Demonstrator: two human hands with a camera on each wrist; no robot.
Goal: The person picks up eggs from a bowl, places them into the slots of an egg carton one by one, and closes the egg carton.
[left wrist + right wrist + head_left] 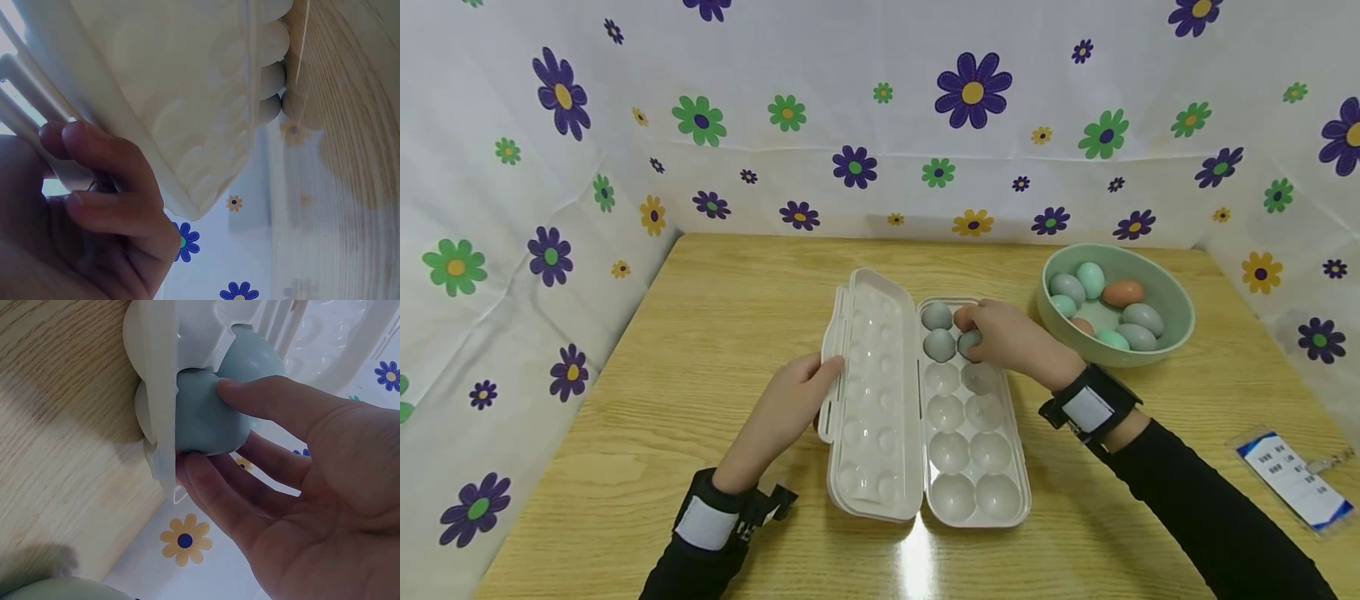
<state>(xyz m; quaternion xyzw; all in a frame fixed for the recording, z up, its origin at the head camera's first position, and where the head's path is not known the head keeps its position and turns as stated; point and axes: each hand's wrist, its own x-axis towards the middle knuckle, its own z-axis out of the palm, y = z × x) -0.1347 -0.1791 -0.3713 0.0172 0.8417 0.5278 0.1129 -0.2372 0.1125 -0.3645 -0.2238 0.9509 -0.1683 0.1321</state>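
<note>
One grey egg (pixel 969 343) is held by the right hand (pixel 1011 337), in the right column of the tray (pixel 1026 500), in the second row from the far end; the thumb and the fingertips are closed around its sides. Beside it, on the left, two other grey eggs (pixel 939 345) are seated. Whether the far right cup is filled cannot be told, since it is covered by the hand. For a good placement, the egg should be settled softly into its cup and released evenly, so that its neighbours are not pushed. The lid (pixel 874 400) is held at its left edge by the left hand (pixel 786 408), with fingers curled; it should be kept steady. On the far right of the surface (pixel 737 317), more eggs are contained in a green bowl (pixel 1180 321).
</note>
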